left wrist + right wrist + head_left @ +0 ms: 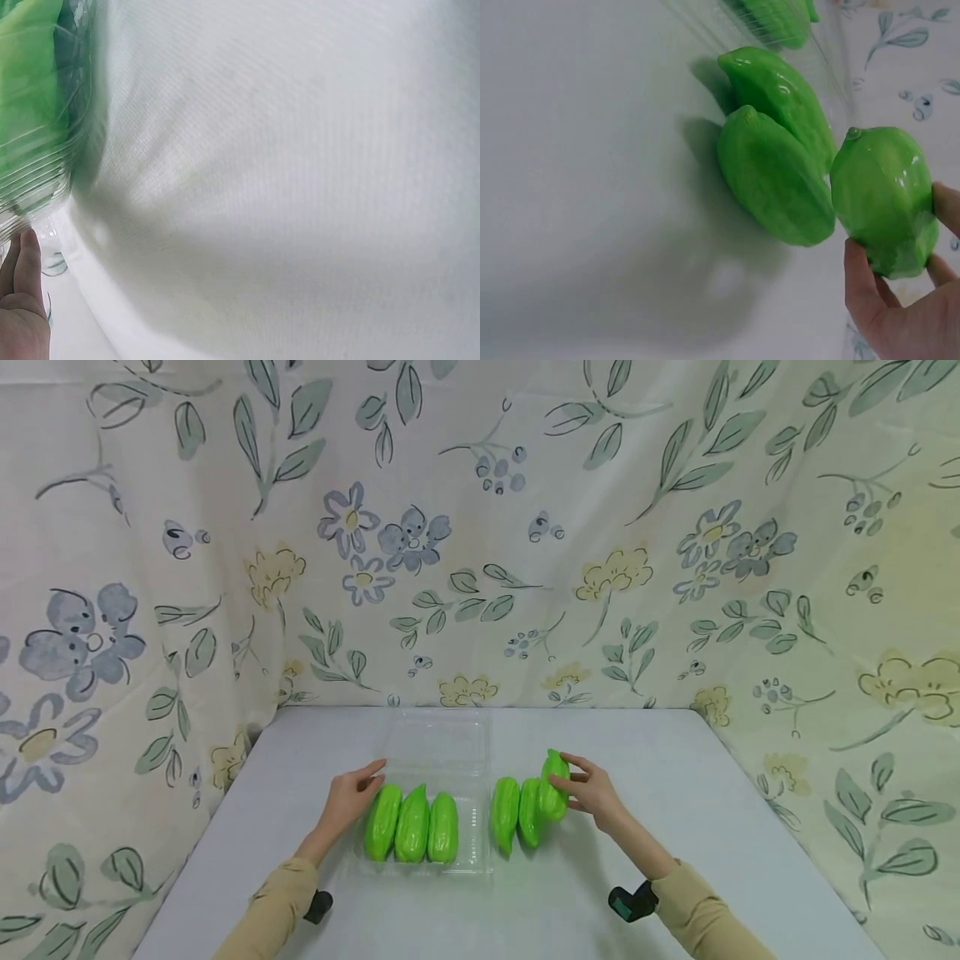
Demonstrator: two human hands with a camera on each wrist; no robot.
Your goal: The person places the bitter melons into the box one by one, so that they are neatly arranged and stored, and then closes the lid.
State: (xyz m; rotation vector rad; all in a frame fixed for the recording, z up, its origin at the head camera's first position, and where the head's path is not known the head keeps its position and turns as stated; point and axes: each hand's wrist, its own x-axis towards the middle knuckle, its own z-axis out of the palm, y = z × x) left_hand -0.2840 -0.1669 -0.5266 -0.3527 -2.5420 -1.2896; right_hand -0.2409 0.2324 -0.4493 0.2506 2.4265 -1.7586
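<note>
A clear plastic clamshell box (472, 827) lies unfolded, its lid (442, 743) laid back behind it. Three glossy green gourds (412, 827) lie side by side in the base. My left hand (354, 795) is at the box's left side, fingers extended; in the left wrist view its fingertips (28, 241) are right at the ribbed plastic edge. My right hand (588, 789) grips another green gourd (885, 199) between thumb and fingers, holding it up from the table. Beside it two more gourds (776, 180) lie on the table, just right of the box.
The white table (600, 877) runs back to a curtain (480, 635) printed with flowers and leaves. Dark wrist camera mounts (633, 902) sit by both forearms, under beige sleeves.
</note>
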